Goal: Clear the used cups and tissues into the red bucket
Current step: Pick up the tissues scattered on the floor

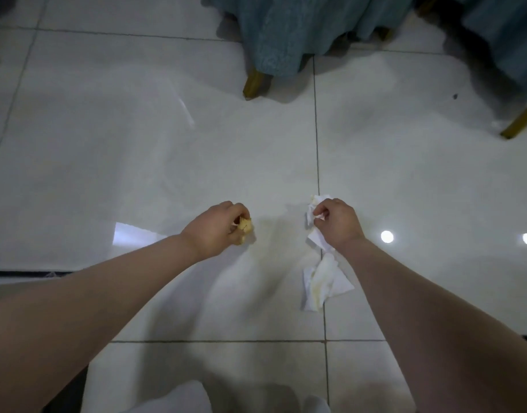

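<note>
My left hand (219, 229) is closed around a small crumpled yellowish tissue (246, 227), low over the white tiled floor. My right hand (336, 223) pinches a crumpled white tissue (312, 207) that sticks out above and below its fingers. Another crumpled white tissue (321, 283), stained faintly yellow, lies on the floor just below my right wrist, on a tile seam. No red bucket and no cups are in view.
Glossy white floor tiles (137, 144) fill the view. Chairs draped in teal cloth (286, 34) stand at the top, with gold legs at top centre (253, 83) and at the right edge (520, 122). White fabric (181, 397) shows at the bottom edge.
</note>
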Action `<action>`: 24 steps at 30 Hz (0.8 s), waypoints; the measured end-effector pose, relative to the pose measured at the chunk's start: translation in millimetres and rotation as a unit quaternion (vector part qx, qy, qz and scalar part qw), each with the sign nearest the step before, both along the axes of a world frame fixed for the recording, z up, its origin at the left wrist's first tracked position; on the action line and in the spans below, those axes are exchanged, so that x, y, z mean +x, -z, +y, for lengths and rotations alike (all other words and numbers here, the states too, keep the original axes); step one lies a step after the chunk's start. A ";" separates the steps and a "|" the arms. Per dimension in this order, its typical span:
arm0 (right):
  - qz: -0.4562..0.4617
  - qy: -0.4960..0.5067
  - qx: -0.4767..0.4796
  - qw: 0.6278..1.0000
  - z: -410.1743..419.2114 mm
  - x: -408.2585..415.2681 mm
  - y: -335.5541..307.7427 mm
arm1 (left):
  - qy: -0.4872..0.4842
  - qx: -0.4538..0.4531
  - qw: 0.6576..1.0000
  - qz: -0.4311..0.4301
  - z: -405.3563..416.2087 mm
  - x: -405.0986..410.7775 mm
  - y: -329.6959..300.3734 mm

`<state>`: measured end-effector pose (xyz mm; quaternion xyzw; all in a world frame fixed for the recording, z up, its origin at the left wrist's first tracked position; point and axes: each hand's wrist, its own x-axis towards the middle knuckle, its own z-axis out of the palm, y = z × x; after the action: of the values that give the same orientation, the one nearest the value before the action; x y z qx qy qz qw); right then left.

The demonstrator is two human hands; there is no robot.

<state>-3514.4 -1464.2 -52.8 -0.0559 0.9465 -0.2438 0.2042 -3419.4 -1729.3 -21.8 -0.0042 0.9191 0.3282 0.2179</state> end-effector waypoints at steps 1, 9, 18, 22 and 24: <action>-0.001 0.012 -0.003 1.000 9.9 -1.8 -2.6 | 0.009 0.012 1.000 -0.004 12.0 -5.5 -2.4; -0.008 0.160 -0.048 0.986 86.1 26.3 -12.9 | 0.207 0.009 0.978 -0.023 129.3 -16.8 5.5; -0.067 0.172 -0.051 0.982 140.3 72.5 -19.6 | 0.309 -0.069 0.946 -0.075 183.3 0.3 35.0; -0.077 0.182 -0.062 0.978 147.0 88.9 -11.7 | 0.358 -0.104 0.924 -0.090 183.6 5.8 46.7; -0.078 0.173 -0.063 0.980 149.1 93.3 -10.0 | 0.380 -0.124 0.913 -0.078 184.4 6.8 48.6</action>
<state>-3421.1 -1315.1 -42.8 0.1155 0.9058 -0.3377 0.2282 -3412.6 -1544.9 -70.4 0.2929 0.8646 0.1028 0.3951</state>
